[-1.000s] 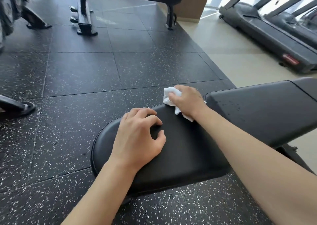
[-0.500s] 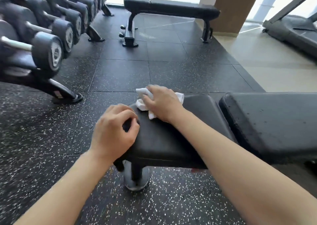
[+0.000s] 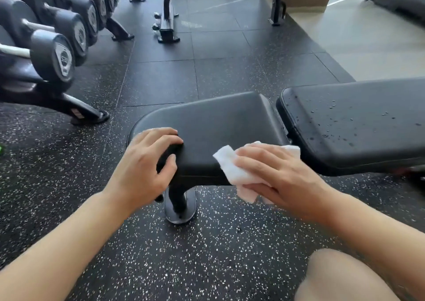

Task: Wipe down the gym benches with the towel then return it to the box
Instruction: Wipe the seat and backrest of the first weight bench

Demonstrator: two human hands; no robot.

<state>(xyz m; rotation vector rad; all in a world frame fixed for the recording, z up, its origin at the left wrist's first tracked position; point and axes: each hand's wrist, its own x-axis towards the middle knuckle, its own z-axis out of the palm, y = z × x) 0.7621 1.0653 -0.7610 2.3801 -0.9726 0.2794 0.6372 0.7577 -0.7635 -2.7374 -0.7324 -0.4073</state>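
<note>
From the head camera, the one view I have, I take the seat pad [image 3: 213, 126] of the near bench as my landmark. My left hand [image 3: 142, 165] sits on its left near corner, fingers curled over the top and thumb against the side, bracing. My right hand [image 3: 282, 176] is at the pad's near right edge, fingers laid over the white towel [image 3: 232, 165] and thumb tucked under it, so the cloth is pinched and draped over the rim. The towel looks light, soft and limp; I judge it will bunch and slip out unless I keep a wad of it folded under the palm, not just a corner. Right of the seat pad, across a narrow gap, the back pad [image 3: 358, 121] carries scattered droplets. Beyond the seat pad stands a second bench [image 3: 167, 18]; to its left, a rack of dumbbells [image 3: 55, 54]. No box shows.
</note>
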